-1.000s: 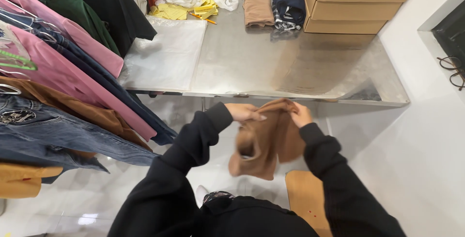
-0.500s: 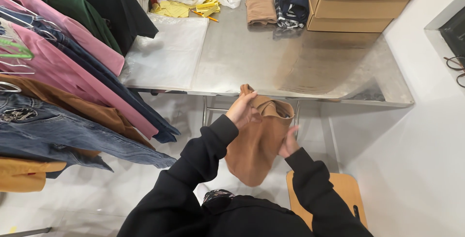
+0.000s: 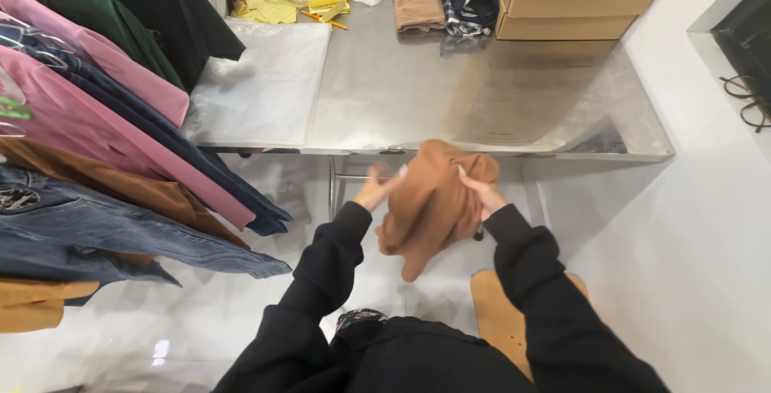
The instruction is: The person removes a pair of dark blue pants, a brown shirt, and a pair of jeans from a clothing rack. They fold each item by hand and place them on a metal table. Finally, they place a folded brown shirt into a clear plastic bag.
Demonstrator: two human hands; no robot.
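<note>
hands at steel table [image 3: 482, 80] edge: left hand [image 3: 376, 188] and right hand [image 3: 480, 192] both pinching bunched brown garment [image 3: 434, 204]; folded tan cloth [image 3: 418, 0] well apart.

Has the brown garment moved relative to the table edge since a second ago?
Yes. The brown garment has risen toward the table edge, its top now overlapping it; before, it hung below.

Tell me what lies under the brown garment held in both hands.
Under the brown garment shows glossy white floor and a tan stool near the right sleeve. The cloth hides the floor directly beneath it and part of the table's frame.
</note>
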